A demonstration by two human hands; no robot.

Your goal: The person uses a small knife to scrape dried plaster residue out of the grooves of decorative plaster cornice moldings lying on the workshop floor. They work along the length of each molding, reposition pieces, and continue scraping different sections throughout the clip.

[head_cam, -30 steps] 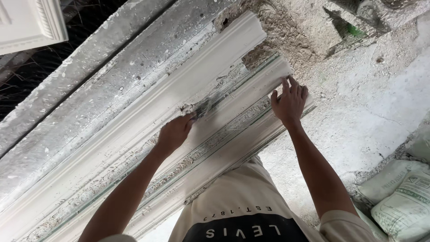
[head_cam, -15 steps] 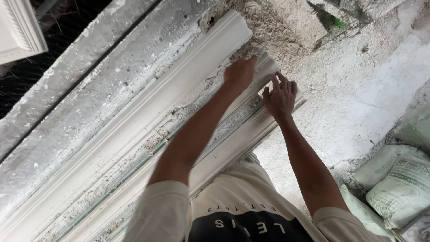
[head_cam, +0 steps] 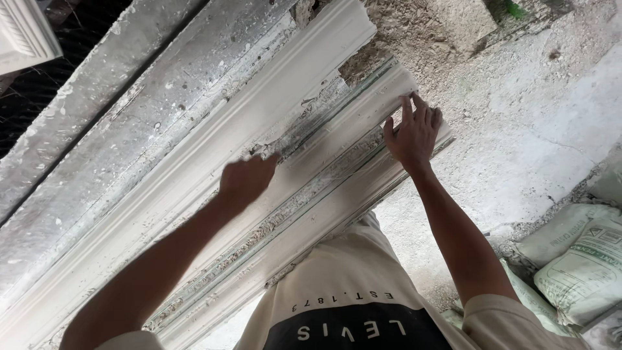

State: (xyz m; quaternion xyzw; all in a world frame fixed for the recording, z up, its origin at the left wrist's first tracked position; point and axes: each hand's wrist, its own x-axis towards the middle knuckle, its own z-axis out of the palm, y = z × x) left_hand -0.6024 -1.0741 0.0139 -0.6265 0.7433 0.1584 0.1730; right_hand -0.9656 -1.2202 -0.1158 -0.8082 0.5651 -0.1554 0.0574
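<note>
A long white plaster moulding (head_cam: 304, 84) lies slanted across a mould with ridged channels (head_cam: 337, 139) crusted with plaster crumbs. My left hand (head_cam: 246, 178) is blurred, its fingers curled into a fist over the middle of the channel; anything inside it is hidden. My right hand (head_cam: 413, 133) lies flat with fingers apart on the far end of the mould's ridge, pressing its edge.
A grey, plaster-spattered slab (head_cam: 162, 84) runs alongside on the left. Rough concrete floor (head_cam: 538, 123) spreads to the right. Filled sacks (head_cam: 580, 266) lie at the lower right. A white framed panel corner (head_cam: 23, 32) shows at the top left.
My left hand went up to the far end beside my right hand, then slid back down the channel to the middle. My right hand stayed on the end.
</note>
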